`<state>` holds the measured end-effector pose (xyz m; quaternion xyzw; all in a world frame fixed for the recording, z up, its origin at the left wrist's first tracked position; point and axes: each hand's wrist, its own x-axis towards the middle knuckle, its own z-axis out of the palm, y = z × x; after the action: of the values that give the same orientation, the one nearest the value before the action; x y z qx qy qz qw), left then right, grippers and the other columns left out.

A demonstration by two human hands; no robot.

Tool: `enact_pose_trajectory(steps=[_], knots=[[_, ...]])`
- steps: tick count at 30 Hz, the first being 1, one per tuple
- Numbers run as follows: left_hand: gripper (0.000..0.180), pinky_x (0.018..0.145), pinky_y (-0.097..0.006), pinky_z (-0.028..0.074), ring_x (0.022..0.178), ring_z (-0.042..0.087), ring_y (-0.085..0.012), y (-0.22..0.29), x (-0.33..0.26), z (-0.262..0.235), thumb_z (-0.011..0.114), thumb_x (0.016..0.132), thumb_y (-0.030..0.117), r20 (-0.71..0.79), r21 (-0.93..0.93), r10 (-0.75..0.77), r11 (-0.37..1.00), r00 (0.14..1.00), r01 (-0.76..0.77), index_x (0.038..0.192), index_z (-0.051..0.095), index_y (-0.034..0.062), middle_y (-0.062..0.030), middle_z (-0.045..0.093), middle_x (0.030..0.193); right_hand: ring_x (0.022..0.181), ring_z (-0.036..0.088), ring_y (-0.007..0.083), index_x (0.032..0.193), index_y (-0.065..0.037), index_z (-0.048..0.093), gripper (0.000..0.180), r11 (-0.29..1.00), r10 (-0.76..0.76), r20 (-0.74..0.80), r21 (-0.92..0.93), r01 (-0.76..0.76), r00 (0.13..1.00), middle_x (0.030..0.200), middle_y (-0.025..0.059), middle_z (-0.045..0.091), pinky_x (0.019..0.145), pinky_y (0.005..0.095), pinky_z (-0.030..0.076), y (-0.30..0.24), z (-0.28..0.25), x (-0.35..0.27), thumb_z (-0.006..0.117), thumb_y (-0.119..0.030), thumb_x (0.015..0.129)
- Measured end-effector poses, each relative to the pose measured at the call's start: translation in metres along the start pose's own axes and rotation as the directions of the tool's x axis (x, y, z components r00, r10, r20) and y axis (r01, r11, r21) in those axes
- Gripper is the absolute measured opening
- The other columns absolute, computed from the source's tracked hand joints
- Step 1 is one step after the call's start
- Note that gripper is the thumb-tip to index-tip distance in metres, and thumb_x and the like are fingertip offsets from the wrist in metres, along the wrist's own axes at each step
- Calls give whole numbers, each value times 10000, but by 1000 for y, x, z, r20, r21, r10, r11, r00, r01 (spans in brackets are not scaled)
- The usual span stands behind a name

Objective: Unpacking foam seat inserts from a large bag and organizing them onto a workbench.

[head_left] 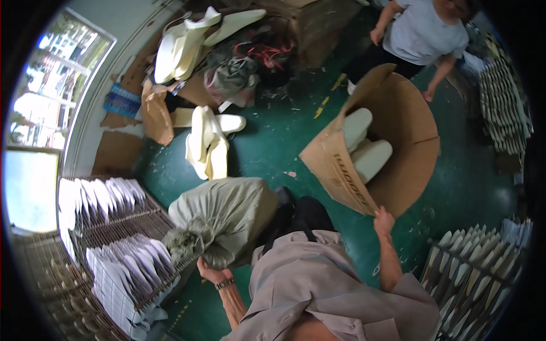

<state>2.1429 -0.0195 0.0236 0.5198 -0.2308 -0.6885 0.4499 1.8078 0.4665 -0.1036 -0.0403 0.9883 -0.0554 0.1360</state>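
My left hand [214, 274] is closed on a bulging grey-green woven sack [233, 207], just beneath its bunched, frayed neck. The sack hangs beside my left leg. With my right hand [384, 222] I grip the near rim of an open cardboard box [412, 148] whose walls bow out into a rounded shape. Two pale, smooth, sole-shaped pieces [371, 160] show in the box's mouth. What lies deeper in it is hidden.
A co-worker [424, 37] stands beyond the box, one hand close to its far rim. Cream foam-like pieces [207, 142] lie on the green floor, with more by crumpled sacks [232, 79] behind. Racks of thin white pieces [128, 264] line the left; another rack [469, 258] stands right.
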Motion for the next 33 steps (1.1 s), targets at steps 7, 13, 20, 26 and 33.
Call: enact_pose_trajectory(steps=[7, 13, 20, 26, 33], knots=[[388, 964, -417, 511, 1079, 651, -261, 2, 16, 8, 497, 963, 290, -37, 6, -63, 998, 997, 64, 1168, 634, -9, -125, 678, 1182, 850, 638, 455, 1049, -76, 610, 208, 989, 90, 92, -127, -78, 992, 890, 258, 672, 748, 560, 495, 66, 4, -49, 666, -220, 910], [390, 957, -406, 508, 1081, 647, -263, -4, 28, 38, 505, 958, 301, 89, 130, -142, 983, 986, 129, 1169, 636, 0, -110, 682, 1172, 855, 639, 457, 1089, -117, 620, 188, 976, 207, 122, -98, -196, 971, 887, 250, 675, 772, 565, 503, 77, 26, -121, 632, -183, 914], [529, 1018, -452, 457, 1184, 596, -322, 4, 15, 94, 548, 916, 371, 124, 285, -282, 929, 951, 238, 1260, 595, -29, -163, 638, 1267, 781, 649, 462, 977, -134, 561, 107, 941, 330, 82, 48, -335, 940, 798, 200, 686, 687, 586, 490, 70, 41, -158, 600, -206, 909], [552, 1012, -446, 451, 1181, 591, -324, -28, 7, 155, 561, 899, 373, 199, 407, -319, 887, 927, 218, 1240, 590, -59, -192, 620, 1277, 780, 649, 455, 936, -137, 617, 93, 854, 499, 57, 138, -502, 865, 807, 209, 680, 681, 586, 491, 71, 39, -158, 584, -219, 907], [498, 987, -447, 476, 1107, 626, -321, -70, 12, 245, 522, 909, 380, 151, 453, -258, 876, 954, 166, 1162, 635, -33, -164, 668, 1198, 742, 659, 437, 999, -130, 585, 120, 890, 403, 199, 142, -434, 893, 772, 187, 685, 672, 547, 512, 20, 32, -65, 586, -200, 902]])
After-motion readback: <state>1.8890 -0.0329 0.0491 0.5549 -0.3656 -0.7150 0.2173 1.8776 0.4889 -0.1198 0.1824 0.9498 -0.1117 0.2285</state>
